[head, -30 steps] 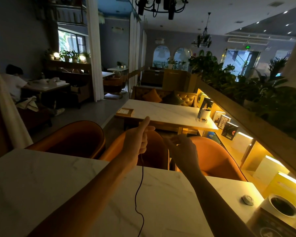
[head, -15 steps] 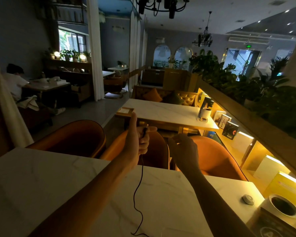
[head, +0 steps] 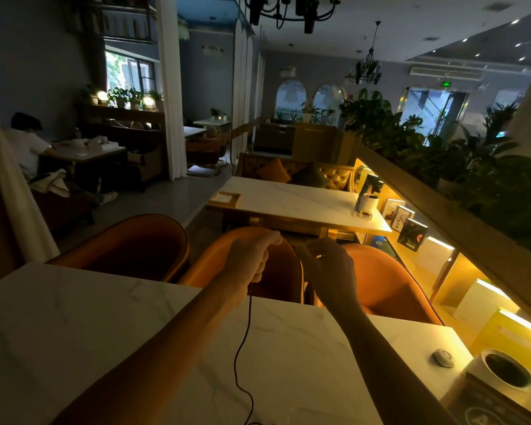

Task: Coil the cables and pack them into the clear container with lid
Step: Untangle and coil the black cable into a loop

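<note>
Holding: my left hand [head: 252, 256] grips the thin black cable [head: 242, 348], which hangs to the marble table [head: 74, 326].
Right hand [head: 325, 268]: fingers curled beside the left; grip too dim to tell.
Cut off: cable's lower end.
Nearby: orange chair [head: 276, 271] beyond the table; round white puck [head: 443, 357] at its right.

Orange chairs [head: 129, 243] stand behind the marble table [head: 74, 326], which bears a small white puck [head: 443, 357].

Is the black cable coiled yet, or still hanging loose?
Loose: the black cable hangs from the left hand in one wavy strand down to the table.
</note>
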